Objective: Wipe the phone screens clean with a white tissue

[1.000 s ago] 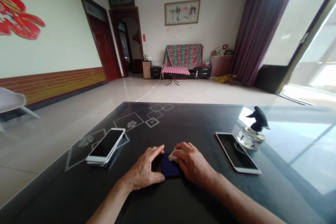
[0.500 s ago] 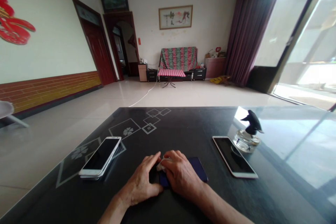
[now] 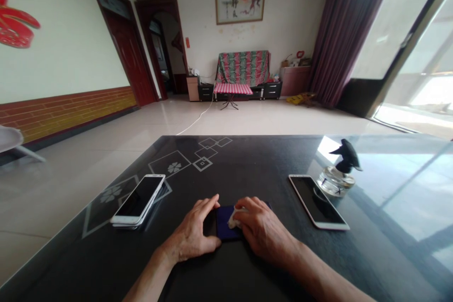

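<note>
A dark blue phone (image 3: 223,224) lies flat on the black table in front of me, its right part covered by my right hand. My left hand (image 3: 194,232) braces its left end, thumb at the near corner and fingertips at the far one. Bunched under the fingers of my right hand (image 3: 261,224) is a crumpled white tissue (image 3: 234,219), pressed on the phone's surface. To the left lies a stack of white phones (image 3: 138,200). On the right, another white-framed phone (image 3: 318,202) lies screen up, beside a clear spray bottle (image 3: 336,181) with a black trigger head.
The glossy black table (image 3: 255,160) has grey square and flower patterns at its left. Beyond its far edge are a tiled floor, a small table with a checked cloth (image 3: 232,88) and low cabinets. A white chair (image 3: 10,139) stands at far left.
My right hand has slid rightward along the phone with the tissue, uncovering more of its left part. My left hand stays at the left end. The camera view has tilted down slightly.
</note>
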`<state>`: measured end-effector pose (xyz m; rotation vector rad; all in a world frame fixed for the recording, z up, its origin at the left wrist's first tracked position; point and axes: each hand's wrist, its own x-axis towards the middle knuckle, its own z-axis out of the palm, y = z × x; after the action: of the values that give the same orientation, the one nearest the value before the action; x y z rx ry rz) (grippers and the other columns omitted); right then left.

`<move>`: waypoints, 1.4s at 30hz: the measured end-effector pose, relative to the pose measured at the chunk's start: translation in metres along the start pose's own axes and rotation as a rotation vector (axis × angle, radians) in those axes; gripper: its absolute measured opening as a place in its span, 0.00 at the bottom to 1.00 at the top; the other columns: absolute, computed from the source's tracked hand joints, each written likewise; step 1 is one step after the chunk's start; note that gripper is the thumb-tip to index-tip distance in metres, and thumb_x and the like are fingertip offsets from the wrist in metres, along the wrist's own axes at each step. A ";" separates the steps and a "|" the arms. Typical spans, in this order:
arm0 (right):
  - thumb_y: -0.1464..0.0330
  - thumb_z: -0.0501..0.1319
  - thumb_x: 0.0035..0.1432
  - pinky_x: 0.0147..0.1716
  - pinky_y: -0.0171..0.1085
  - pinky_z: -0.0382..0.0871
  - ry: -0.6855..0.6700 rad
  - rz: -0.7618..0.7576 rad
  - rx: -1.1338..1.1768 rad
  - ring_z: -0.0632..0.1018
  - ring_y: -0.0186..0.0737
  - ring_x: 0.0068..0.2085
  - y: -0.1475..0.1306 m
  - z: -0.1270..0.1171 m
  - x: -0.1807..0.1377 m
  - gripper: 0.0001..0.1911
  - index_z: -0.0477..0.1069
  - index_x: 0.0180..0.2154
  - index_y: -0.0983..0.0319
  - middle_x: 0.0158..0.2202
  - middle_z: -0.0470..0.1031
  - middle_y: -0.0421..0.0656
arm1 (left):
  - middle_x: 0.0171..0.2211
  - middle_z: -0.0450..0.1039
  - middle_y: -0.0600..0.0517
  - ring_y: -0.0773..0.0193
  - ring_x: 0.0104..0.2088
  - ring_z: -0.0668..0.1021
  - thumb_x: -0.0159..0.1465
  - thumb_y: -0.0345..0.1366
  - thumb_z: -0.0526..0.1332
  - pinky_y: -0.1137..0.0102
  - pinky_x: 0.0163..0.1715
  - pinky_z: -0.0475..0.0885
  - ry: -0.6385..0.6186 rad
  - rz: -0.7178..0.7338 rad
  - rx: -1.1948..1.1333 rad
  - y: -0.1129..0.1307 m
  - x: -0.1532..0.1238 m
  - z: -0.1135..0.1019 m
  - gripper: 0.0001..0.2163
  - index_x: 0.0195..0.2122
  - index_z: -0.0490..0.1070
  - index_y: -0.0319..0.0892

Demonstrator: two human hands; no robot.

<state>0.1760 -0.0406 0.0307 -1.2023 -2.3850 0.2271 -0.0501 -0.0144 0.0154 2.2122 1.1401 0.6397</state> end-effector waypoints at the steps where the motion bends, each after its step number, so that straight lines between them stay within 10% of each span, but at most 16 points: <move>1: 0.74 0.53 0.60 0.45 0.40 0.63 0.006 0.003 -0.004 0.69 0.40 0.43 -0.003 0.004 0.006 0.12 0.73 0.39 0.57 0.45 0.69 0.43 | 0.53 0.66 0.48 0.52 0.55 0.67 0.45 0.28 0.64 0.56 0.59 0.60 -0.004 0.000 0.005 0.001 0.000 0.000 0.44 0.65 0.51 0.47; 14: 0.74 0.54 0.59 0.47 0.39 0.63 -0.015 -0.039 0.031 0.69 0.40 0.44 -0.018 0.008 0.002 0.12 0.73 0.40 0.58 0.46 0.69 0.44 | 0.53 0.66 0.48 0.53 0.55 0.67 0.47 0.27 0.62 0.56 0.58 0.62 0.035 0.021 0.043 -0.002 -0.002 0.003 0.41 0.64 0.52 0.46; 27: 0.71 0.51 0.63 0.47 0.42 0.65 0.122 0.158 -0.119 0.71 0.42 0.45 0.045 -0.026 -0.043 0.14 0.73 0.44 0.56 0.47 0.70 0.46 | 0.52 0.67 0.49 0.54 0.53 0.67 0.46 0.29 0.64 0.57 0.58 0.62 0.054 0.045 0.033 -0.002 -0.001 0.002 0.40 0.63 0.54 0.46; 42: 0.73 0.54 0.61 0.44 0.39 0.61 -0.023 0.109 -0.142 0.68 0.40 0.43 -0.019 0.005 0.009 0.10 0.72 0.39 0.58 0.46 0.69 0.44 | 0.51 0.68 0.47 0.53 0.53 0.69 0.46 0.29 0.63 0.56 0.57 0.64 0.067 0.048 0.028 -0.003 0.000 0.004 0.40 0.63 0.55 0.43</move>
<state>0.1556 -0.0450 0.0361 -1.4031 -2.3918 0.1079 -0.0494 -0.0143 0.0110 2.2633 1.1385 0.7266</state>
